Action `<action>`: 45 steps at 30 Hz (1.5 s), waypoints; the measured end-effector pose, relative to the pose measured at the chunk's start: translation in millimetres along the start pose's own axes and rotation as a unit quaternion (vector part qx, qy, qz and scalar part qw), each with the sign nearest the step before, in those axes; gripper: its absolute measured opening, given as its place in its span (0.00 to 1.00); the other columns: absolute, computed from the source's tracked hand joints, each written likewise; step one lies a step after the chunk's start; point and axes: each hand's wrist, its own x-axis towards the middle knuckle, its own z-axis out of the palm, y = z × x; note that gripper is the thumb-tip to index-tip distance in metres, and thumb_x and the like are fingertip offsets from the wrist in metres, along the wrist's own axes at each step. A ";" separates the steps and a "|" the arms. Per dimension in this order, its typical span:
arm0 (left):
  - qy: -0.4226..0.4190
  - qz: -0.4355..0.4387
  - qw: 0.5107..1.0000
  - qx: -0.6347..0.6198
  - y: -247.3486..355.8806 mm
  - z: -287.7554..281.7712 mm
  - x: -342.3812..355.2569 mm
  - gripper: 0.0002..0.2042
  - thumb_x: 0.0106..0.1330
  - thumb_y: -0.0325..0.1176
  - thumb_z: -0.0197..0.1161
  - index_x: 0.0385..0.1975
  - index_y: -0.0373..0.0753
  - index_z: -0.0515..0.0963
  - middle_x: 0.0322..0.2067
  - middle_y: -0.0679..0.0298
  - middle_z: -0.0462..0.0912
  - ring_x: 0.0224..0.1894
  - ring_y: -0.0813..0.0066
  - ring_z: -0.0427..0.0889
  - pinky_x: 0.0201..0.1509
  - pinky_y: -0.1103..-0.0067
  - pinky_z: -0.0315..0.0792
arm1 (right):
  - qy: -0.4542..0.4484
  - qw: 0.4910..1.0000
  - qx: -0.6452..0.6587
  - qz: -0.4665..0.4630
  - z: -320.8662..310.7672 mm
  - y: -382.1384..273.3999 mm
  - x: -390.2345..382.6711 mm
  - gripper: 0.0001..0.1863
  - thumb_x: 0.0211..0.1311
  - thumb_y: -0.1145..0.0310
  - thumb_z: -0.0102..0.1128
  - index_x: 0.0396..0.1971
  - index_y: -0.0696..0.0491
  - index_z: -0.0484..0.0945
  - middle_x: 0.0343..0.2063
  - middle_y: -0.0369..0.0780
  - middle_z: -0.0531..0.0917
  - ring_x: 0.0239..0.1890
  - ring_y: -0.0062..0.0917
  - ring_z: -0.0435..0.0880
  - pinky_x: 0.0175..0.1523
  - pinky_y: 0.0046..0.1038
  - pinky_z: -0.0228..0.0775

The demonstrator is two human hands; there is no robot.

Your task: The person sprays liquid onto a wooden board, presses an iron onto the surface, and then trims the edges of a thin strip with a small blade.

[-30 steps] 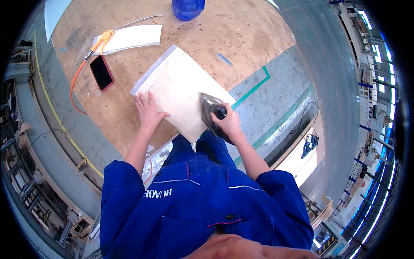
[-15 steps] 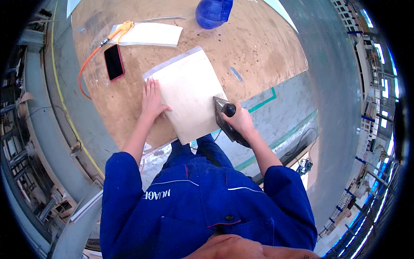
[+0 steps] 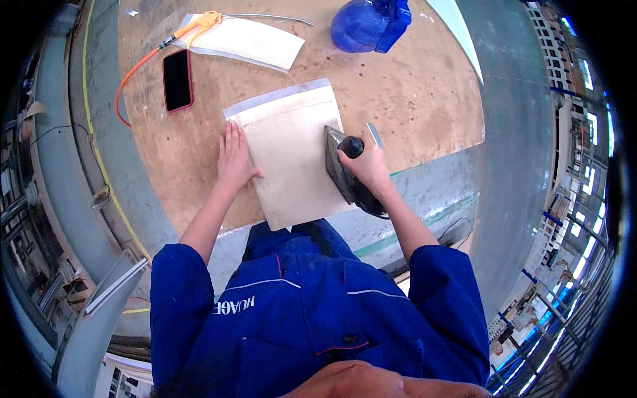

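A pale, nearly rectangular sheet [image 3: 292, 159] with a greyish strip along its far edge lies on the brown table, its near end reaching the front edge by my body. My left hand [image 3: 235, 159] rests flat on the sheet's left edge, fingers stretched out and thumb apart. On the right edge stands a dark clothes iron [image 3: 337, 171], its pointed tip facing away from me. My right hand [image 3: 369, 168] is wrapped round the iron's black handle; part of the grip is hidden under the fingers.
Far left on the table [image 3: 199, 152] are a phone [image 3: 178, 81] and an orange air blow gun [image 3: 204, 21] with its hose, over a second pale sheet [image 3: 255, 43]. A blue plastic-wrapped bundle [image 3: 361, 28] sits at the back. A small metal strip [image 3: 375, 134] lies right of the iron.
The iron in my right hand has slid away from me along the sheet's right side and slightly inward. My left hand stays on the left edge. The whole view has shifted a little.
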 end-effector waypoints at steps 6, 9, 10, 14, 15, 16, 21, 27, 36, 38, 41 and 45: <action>-0.009 0.001 0.999 -0.034 -1.3 3.7 0.9 0.59 0.28 0.46 0.76 0.59 0.22 0.47 0.63 0.42 0.43 0.68 0.52 0.39 0.68 0.62 0.40 | -0.002 1.000 -0.023 0.010 -7.3 -20.2 32.6 0.26 0.41 0.56 0.67 0.38 0.58 0.76 0.29 0.51 0.81 0.35 0.39 0.82 0.41 0.33 0.74; 0.010 0.021 0.999 -0.042 -4.5 6.0 0.6 0.59 0.28 0.46 0.76 0.59 0.21 0.47 0.63 0.41 0.43 0.68 0.51 0.38 0.68 0.62 0.41 | -0.001 1.000 -0.028 0.014 -9.8 -31.8 53.3 0.25 0.42 0.57 0.67 0.36 0.61 0.77 0.29 0.52 0.81 0.35 0.39 0.82 0.41 0.33 0.73; 0.009 0.021 0.999 -0.045 -4.6 7.1 -0.8 0.58 0.28 0.46 0.75 0.59 0.21 0.47 0.63 0.40 0.42 0.68 0.51 0.38 0.68 0.62 0.41 | 0.000 1.000 -0.028 0.012 -10.0 -34.9 58.1 0.25 0.42 0.57 0.67 0.36 0.61 0.77 0.29 0.52 0.81 0.35 0.39 0.82 0.41 0.33 0.73; -0.001 0.023 0.999 -0.047 -3.3 3.1 -1.2 0.58 0.30 0.46 0.75 0.59 0.21 0.47 0.63 0.40 0.42 0.68 0.51 0.39 0.68 0.62 0.40 | 0.014 0.999 -0.047 -0.010 -11.9 -49.3 83.0 0.26 0.42 0.55 0.66 0.36 0.61 0.77 0.28 0.52 0.81 0.34 0.39 0.82 0.40 0.32 0.73; 0.001 0.022 0.999 -0.044 -3.9 3.5 -1.5 0.58 0.30 0.46 0.75 0.59 0.21 0.47 0.63 0.40 0.42 0.68 0.51 0.39 0.68 0.62 0.40 | 0.018 0.999 -0.045 -0.018 -11.3 -51.2 93.2 0.26 0.42 0.55 0.66 0.36 0.61 0.77 0.28 0.52 0.81 0.34 0.39 0.82 0.40 0.32 0.73; 0.004 0.021 0.999 -0.041 -4.6 6.0 -1.9 0.58 0.30 0.46 0.75 0.59 0.21 0.47 0.63 0.40 0.42 0.68 0.51 0.39 0.69 0.62 0.40 | 0.020 0.999 -0.044 -0.025 -10.1 -53.5 103.7 0.26 0.42 0.55 0.66 0.36 0.61 0.77 0.27 0.52 0.81 0.34 0.38 0.82 0.40 0.32 0.73; 0.007 0.017 1.000 -0.012 -3.6 5.5 -1.7 0.58 0.29 0.49 0.75 0.59 0.23 0.48 0.64 0.42 0.43 0.68 0.53 0.40 0.68 0.61 0.40 | -0.002 0.997 -0.064 -0.053 -9.7 -78.9 147.3 0.27 0.43 0.55 0.66 0.35 0.64 0.76 0.31 0.53 0.81 0.36 0.38 0.82 0.41 0.33 0.72; 0.048 -0.024 0.999 0.000 0.2 4.8 -9.9 0.58 0.29 0.53 0.74 0.60 0.27 0.50 0.63 0.44 0.44 0.67 0.53 0.41 0.68 0.60 0.40 | 0.052 0.988 -0.092 -0.115 3.4 -75.2 131.1 0.30 0.40 0.49 0.65 0.33 0.64 0.77 0.29 0.52 0.81 0.33 0.38 0.82 0.39 0.36 0.74; 0.188 -0.033 0.980 -0.050 -20.2 62.8 -123.2 0.45 0.43 0.47 0.68 0.58 0.27 0.54 0.61 0.45 0.51 0.64 0.47 0.47 0.66 0.57 0.44 | -0.082 0.984 -0.130 -0.087 48.7 -60.6 -39.0 0.27 0.44 0.50 0.62 0.38 0.57 0.72 0.28 0.53 0.80 0.34 0.45 0.80 0.39 0.40 0.73; 0.207 -0.033 0.975 -0.070 -16.7 66.5 -152.5 0.41 0.45 0.44 0.68 0.57 0.30 0.57 0.61 0.47 0.52 0.63 0.47 0.50 0.63 0.57 0.49 | -0.088 0.975 -0.175 -0.107 57.0 -64.5 -60.9 0.26 0.45 0.50 0.61 0.37 0.56 0.72 0.27 0.52 0.80 0.32 0.45 0.81 0.37 0.40 0.73; 0.179 -0.015 0.973 -0.146 -7.1 82.8 -183.6 0.27 0.47 0.43 0.66 0.47 0.35 0.70 0.54 0.54 0.66 0.56 0.54 0.63 0.55 0.62 0.59 | -0.089 0.975 -0.171 -0.108 64.1 -73.9 -62.2 0.26 0.44 0.50 0.62 0.38 0.55 0.72 0.26 0.52 0.80 0.32 0.45 0.81 0.37 0.41 0.73; -0.044 -0.052 0.948 -0.311 7.5 90.7 -189.2 0.17 0.55 0.44 0.60 0.37 0.37 0.77 0.41 0.57 0.77 0.44 0.59 0.74 0.46 0.67 0.66 | -0.090 0.973 -0.168 -0.131 64.1 -96.1 -27.8 0.26 0.44 0.51 0.63 0.38 0.56 0.72 0.27 0.52 0.80 0.33 0.44 0.81 0.39 0.39 0.73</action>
